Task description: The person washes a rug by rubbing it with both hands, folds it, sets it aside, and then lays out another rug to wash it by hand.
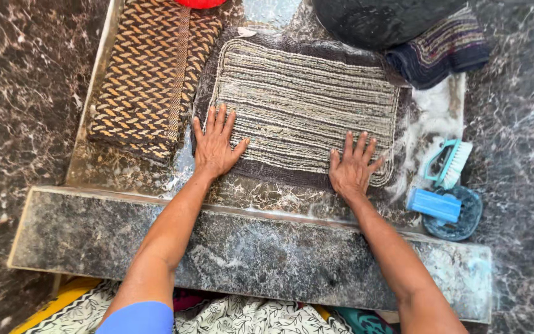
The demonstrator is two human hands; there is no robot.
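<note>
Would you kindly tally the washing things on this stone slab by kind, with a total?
Woven mats: 3: striped grey mat, orange-black mat, dark striped mat
Scrub brush: 1
Blue soap bar: 1
Soap dish: 1
Dark basin: 1
Total: 7

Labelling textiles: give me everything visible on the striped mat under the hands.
The striped mat is a rectangular woven rug with rounded corners: pale cream and grey rows inside a dark brown border. It looks wet and lies flat on the marble washing slab. The left hand presses its near-left corner, the right hand its near-right edge, both palms down, fingers spread. A dark basin overlaps its far edge.
</note>
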